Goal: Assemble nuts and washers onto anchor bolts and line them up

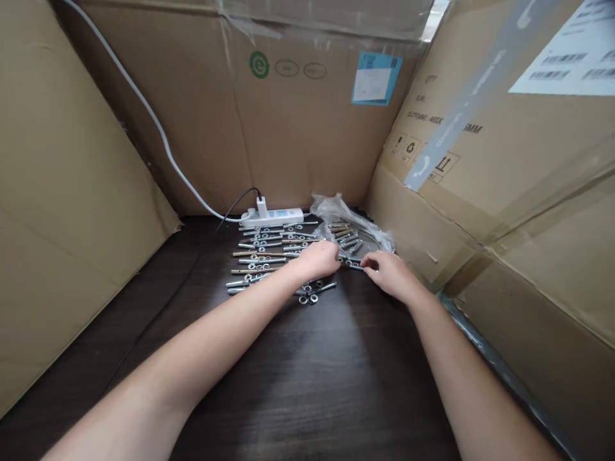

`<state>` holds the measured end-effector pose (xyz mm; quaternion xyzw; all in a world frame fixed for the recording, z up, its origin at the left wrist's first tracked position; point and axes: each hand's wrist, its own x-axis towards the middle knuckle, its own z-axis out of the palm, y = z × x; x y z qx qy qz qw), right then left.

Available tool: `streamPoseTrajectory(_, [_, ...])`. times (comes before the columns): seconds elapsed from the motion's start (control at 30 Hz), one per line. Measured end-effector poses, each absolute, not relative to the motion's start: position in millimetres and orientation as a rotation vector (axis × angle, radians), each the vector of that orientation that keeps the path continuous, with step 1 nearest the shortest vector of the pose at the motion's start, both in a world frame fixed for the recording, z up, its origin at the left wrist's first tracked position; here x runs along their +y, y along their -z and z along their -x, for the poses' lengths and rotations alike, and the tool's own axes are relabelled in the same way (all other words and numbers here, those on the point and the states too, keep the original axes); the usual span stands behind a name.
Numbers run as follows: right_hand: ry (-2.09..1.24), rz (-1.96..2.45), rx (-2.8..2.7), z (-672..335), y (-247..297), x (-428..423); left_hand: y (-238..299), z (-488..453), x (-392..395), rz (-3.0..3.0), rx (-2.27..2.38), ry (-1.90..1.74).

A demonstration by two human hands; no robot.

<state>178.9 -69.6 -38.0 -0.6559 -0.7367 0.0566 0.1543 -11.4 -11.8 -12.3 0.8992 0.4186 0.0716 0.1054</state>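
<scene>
Both arms reach far forward over a dark wooden table (307, 384). My left hand (318, 259) is closed, knuckles up, beside rows of metal bolts (264, 253) laid out with nuts and washers. My right hand (387, 272) is closed too, its fingertips pinching one end of a bolt (353, 264) that spans between the two hands. A few loose nuts (310, 298) lie just below my left wrist. More bolts rest in an open clear plastic bag (343, 221) behind the hands.
Cardboard sheets (298, 128) wall the table on the left, back and right. A white power strip (273, 216) with a plugged charger lies against the back wall, its white cable running up to the left.
</scene>
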Motion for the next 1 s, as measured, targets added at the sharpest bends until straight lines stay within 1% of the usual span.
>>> streamPoseTrajectory(0.23, [-0.130, 1.858, -2.068, -178, 42, -66, 14, 12, -25, -2.743, 1.159, -0.290])
streamPoseTrajectory(0.4, [-0.128, 1.839, -2.063, -180, 43, -63, 22, -5, -44, -2.886, 0.800, -0.209])
streamPoseTrajectory(0.57, [-0.094, 1.778, -2.030, -180, 38, -64, 34, -19, -37, -2.958, 0.506, -0.146])
streamPoseTrajectory(0.8, [-0.171, 1.778, -2.040, -177, 27, -69, 33, -15, -22, -2.896, 0.393, -0.236])
streamPoseTrajectory(1.0, [-0.271, 1.943, -2.052, -177, 23, -72, 28, -9, -18, -2.871, 0.489, -0.324])
